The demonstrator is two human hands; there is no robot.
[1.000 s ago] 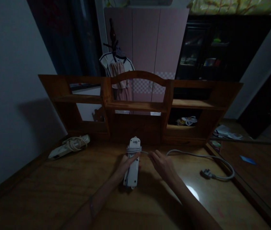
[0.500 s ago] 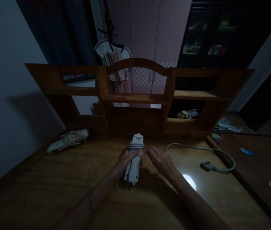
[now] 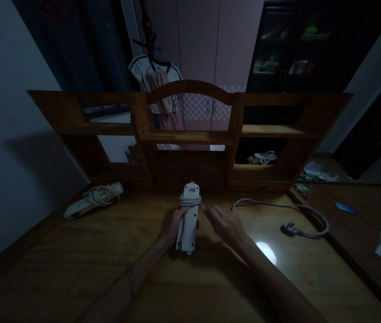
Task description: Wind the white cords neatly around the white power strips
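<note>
A white power strip (image 3: pixel 187 231) sits at the middle of the tabletop (image 3: pixel 109 251), its long axis pointing roughly to twelve o'clock, screw-dotted back facing up; whether its near end touches the wood cannot be told. Of the two hands, the left hand (image 3: pixel 174 226) is closed around the strip's nine o'clock edge, thumb across the back just below several turns of grey cord (image 3: pixel 190 201). The right hand (image 3: pixel 224 224), at three o'clock from the strip, has its fingers pinched together on the cord where it leaves the coils. Beyond that hand the loose cord arcs over the tabletop and bends back to a plug (image 3: pixel 290 229), lying farther out at three o'clock. Towards ten o'clock a second power strip (image 3: pixel 77 208), wrapped in its own pale cord (image 3: pixel 98 195), rests near the wall. A wooden shelf unit (image 3: pixel 186 137) stands at twelve o'clock.
</note>
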